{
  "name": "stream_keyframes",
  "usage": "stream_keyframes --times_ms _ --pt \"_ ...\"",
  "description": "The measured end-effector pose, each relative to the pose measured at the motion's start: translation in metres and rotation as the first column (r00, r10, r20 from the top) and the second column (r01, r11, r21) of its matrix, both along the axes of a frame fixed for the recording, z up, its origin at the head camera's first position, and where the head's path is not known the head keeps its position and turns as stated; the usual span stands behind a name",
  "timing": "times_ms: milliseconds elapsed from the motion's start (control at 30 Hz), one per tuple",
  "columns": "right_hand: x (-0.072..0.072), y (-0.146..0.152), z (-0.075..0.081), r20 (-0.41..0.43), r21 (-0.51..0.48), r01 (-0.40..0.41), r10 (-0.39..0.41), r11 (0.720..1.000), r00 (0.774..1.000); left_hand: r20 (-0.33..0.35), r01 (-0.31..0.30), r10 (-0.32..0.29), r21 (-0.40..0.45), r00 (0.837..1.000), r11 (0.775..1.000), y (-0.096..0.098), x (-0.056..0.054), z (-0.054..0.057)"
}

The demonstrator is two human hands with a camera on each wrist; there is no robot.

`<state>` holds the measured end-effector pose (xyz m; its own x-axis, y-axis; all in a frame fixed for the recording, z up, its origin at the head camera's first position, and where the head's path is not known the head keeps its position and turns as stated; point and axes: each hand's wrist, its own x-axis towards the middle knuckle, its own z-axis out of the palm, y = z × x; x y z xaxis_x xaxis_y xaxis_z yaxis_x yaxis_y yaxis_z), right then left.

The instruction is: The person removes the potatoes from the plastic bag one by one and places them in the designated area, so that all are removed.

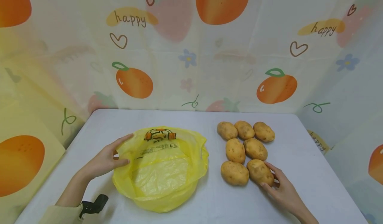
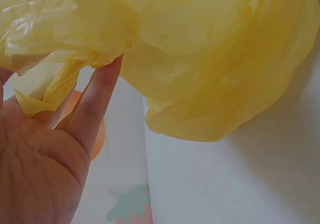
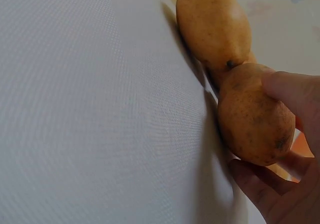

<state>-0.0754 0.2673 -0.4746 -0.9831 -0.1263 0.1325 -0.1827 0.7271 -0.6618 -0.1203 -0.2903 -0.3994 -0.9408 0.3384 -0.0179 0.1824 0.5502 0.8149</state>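
Observation:
A yellow plastic bag point(image 1: 160, 177) stands with its mouth spread wide on the white table, a printed cartoon on its far inner wall. At its left rim, my left hand point(image 1: 103, 160) holds the film between thumb and fingers; in the left wrist view a fold of the bag point(image 2: 60, 79) hangs by the fingers point(image 2: 95, 104). On the right, my right hand point(image 1: 281, 189) grips the nearest right potato point(image 1: 259, 172), thumb on one side and fingers on the other. That potato point(image 3: 255, 116) lies against the neighbouring potato point(image 3: 214, 27) in the right wrist view.
Several more potatoes lie in rows behind and beside the gripped one, among them a front left potato point(image 1: 234, 173) and a back right potato point(image 1: 264, 131). A fruit-print cloth point(image 1: 203, 67) hangs behind the table point(image 1: 191, 117). A black wrist mount point(image 1: 94, 204) sits on the left sleeve.

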Motion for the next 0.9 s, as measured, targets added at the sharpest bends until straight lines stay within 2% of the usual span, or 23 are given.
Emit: stream_keyframes --times_ms 267,633,900 --pt "0.0 0.002 -0.002 -0.004 -0.003 -0.013 0.013 1.0 1.0 -0.012 -0.002 0.002 -0.02 1.0 1.0 0.002 0.0 0.002" --pt "0.0 0.003 0.002 -0.015 -0.005 -0.031 0.031 1.0 0.999 0.011 -0.008 0.008 0.005 1.0 1.0 0.001 -0.002 0.003" --pt "0.001 0.006 0.013 -0.129 0.012 -0.049 0.05 0.999 0.99 -0.002 -0.013 0.013 -0.02 1.0 1.0 0.001 -0.003 0.004"
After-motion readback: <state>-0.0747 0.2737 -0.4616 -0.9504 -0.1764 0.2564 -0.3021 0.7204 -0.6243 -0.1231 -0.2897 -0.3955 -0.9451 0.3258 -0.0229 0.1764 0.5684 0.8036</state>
